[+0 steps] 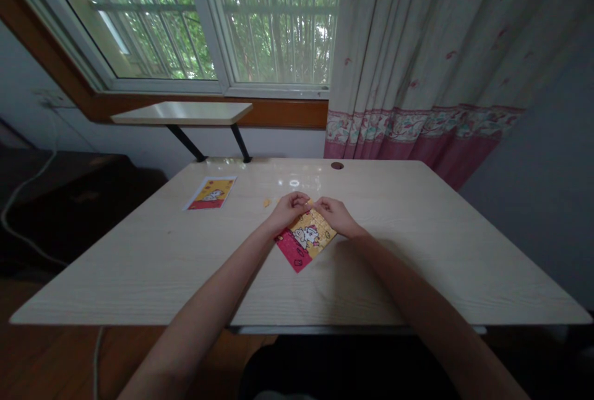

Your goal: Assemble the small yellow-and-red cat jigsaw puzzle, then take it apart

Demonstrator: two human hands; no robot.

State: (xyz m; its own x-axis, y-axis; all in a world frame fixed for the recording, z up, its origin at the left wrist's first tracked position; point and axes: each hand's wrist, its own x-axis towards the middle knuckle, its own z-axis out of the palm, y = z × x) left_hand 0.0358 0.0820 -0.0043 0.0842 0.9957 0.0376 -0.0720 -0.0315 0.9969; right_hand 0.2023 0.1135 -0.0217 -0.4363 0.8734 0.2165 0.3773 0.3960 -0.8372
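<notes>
And here's the jigsaw (309, 238) on the counter (431, 264), red corner towards us, far corner under the fingertips! Left hand (291, 209) and right hand (335, 214) curl half closed there; whether they pinch a piece, I can't tell. Fingers cover its far edges, and its printed marks are too small to read.

Your pale wood-grain worktop (417, 214) bears a yellow-and-red jigsaw (306, 238) turned with one corner toward you, a small yellow piece (266, 202) beyond it to the left, a printed sheet (212, 194) farther left, and a raised shelf (185, 113) on black legs (240, 142) at the far edge.
</notes>
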